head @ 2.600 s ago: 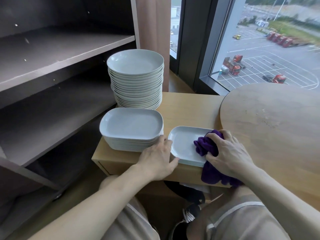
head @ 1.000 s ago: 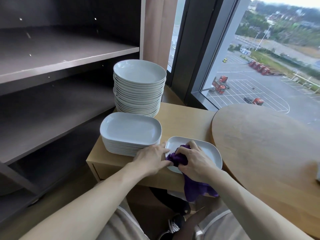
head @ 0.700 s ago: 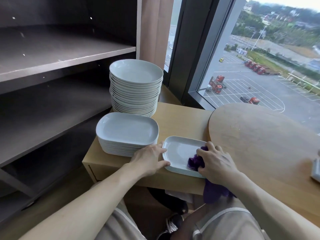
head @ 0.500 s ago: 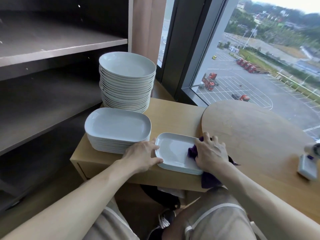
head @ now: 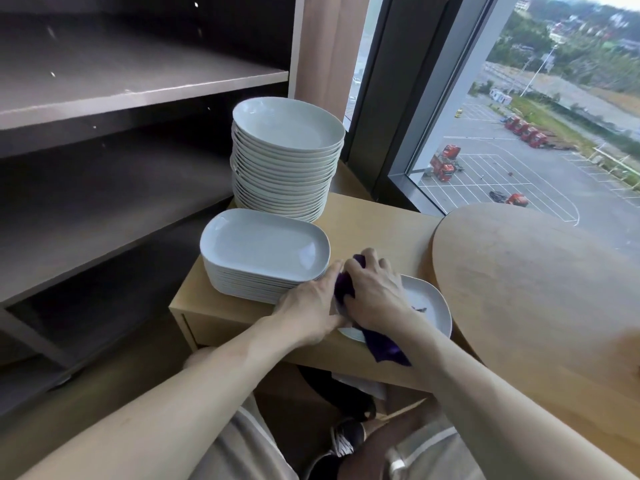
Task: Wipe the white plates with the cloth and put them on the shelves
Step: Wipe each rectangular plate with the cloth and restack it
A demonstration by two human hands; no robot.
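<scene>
A single white rectangular plate (head: 427, 306) lies on the low wooden cabinet (head: 377, 223), mostly hidden under my hands. My right hand (head: 375, 292) grips a bunched purple cloth (head: 382, 346) and presses it onto the plate's left part; a tail of cloth hangs over the cabinet's front edge. My left hand (head: 308, 308) holds the plate's left rim, thumb towards the cloth. A small dark speck shows on the plate's right side. A stack of white rectangular plates (head: 263, 252) sits just to the left, and a tall stack of round white plates (head: 287, 154) stands behind it.
Dark shelves (head: 114, 81) with bare boards fill the left side, beside the cabinet. A round wooden tabletop (head: 540, 282) overlaps the cabinet on the right. A large window (head: 519, 116) is behind. My knees and a dark shoe show below.
My right hand has swept the cloth from the plate's right side to its left end, beside my left hand. The plate's right part is now uncovered. The view has shifted.
</scene>
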